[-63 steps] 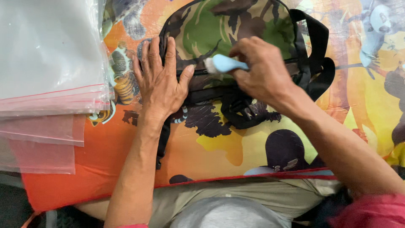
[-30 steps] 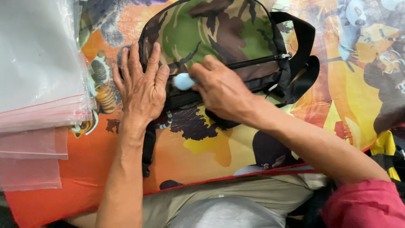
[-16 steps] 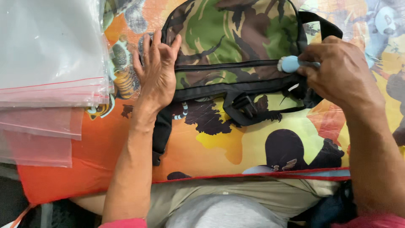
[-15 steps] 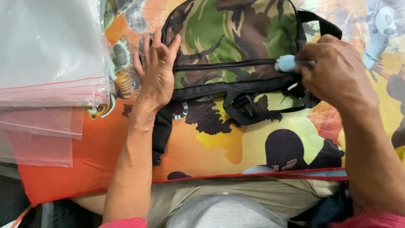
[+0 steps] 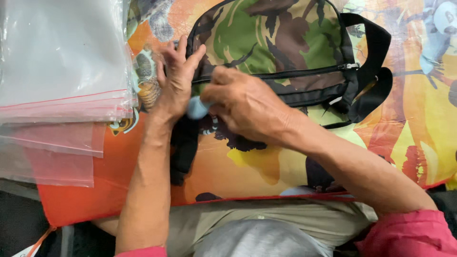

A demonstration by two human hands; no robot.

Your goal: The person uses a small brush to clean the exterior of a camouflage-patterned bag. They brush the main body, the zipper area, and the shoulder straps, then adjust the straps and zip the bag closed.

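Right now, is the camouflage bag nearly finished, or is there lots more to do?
Hard to call finished. The zip looks closed. In hand: the left hand pins the camouflage bag while the right hand works a light blue tool at its left end. The clear bags lie unused.

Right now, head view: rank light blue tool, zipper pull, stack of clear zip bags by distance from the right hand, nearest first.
From the right hand:
1. Light blue tool, held in that hand, at its left edge.
2. Zipper pull, up and to the right on the camouflage bag.
3. Stack of clear zip bags, far left.
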